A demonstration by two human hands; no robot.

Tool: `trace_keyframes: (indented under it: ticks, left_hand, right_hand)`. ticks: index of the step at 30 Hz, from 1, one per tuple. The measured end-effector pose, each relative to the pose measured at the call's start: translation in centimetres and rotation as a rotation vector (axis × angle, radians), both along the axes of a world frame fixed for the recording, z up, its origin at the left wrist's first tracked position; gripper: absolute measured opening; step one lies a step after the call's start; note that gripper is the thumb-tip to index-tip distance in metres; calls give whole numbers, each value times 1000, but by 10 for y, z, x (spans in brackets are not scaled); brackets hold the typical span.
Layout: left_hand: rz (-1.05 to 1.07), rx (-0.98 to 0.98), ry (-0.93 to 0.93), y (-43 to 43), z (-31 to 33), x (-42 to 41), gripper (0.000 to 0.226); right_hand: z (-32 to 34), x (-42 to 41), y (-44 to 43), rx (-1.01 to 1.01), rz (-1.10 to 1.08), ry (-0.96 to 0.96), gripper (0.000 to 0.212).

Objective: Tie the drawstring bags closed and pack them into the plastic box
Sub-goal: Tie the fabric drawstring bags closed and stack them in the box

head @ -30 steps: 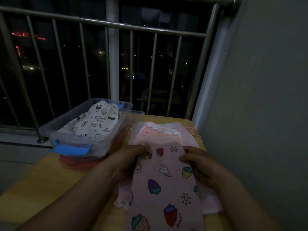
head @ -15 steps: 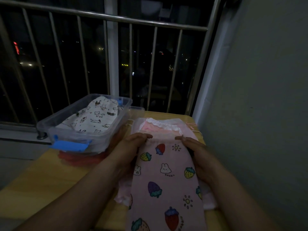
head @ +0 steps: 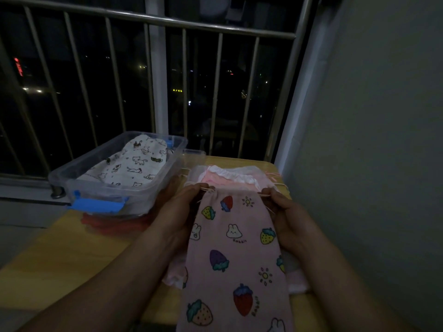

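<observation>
Drawstring bags show in three places. One pink bag [head: 236, 248] printed with strawberries and rabbits lies lengthwise along the right side of the surface [head: 60, 248], its mouth toward the far edge and its bottom past the near edge. One cat-print bag [head: 134, 164] lies inside the single clear plastic box [head: 72, 180] at the far left corner. A pile of pink and white bags [head: 230, 177] lies under the pink bag's mouth at the far right corner — at least two layers show, but the exact number cannot be told.

Both hands are at the pink bag's mouth. The left hand [head: 177, 212] has its fingers [head: 197, 188] closed in a pinch on the drawstring [head: 207, 188] at the left corner of the mouth. The right hand [head: 287, 219] pinches the cord at the right corner — its fingers [head: 272, 194] curled tight around it.
</observation>
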State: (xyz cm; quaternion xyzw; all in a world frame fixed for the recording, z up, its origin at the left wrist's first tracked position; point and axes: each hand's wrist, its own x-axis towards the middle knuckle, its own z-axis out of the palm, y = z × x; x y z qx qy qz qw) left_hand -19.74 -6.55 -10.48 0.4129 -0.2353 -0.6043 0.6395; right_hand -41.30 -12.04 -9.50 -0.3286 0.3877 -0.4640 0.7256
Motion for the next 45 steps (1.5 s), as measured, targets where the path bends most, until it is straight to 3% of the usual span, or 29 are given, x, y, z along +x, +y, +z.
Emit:
trace_keyframes:
  ticks: [7,13,22,27,32,34,38,45]
  left_hand:
    - [43,12,251,-14,-8,2,28]
    - [48,-39,285,-17,-11,1,35]
    - [-7,-65,-135,-12,-9,-6,27]
    - [-89,-138,-571,2,-8,-11,25]
    - [-160,-210,-960,7,-6,-19,24]
    - [-189,-254,-1071,5,-10,-23,24]
    - [-235,-324,-1205,1,-15,-28,27]
    - [-224,-311,-1156,-3,-18,-30,23]
  right_hand:
    - [-1,-5,-4,48,-69,-208,29]
    - [1,-1,-4,101,-131,-280,37]
    - [1,5,-5,86,-45,-108,36]
    - [-2,4,-8,-7,-80,-14,32]
    - [0,3,-12,-209,-67,304,24]
    - [2,7,-10,-276,-13,318,25]
    - [11,20,0,-393,36,386,21]
    - [12,25,0,-426,101,427,24]
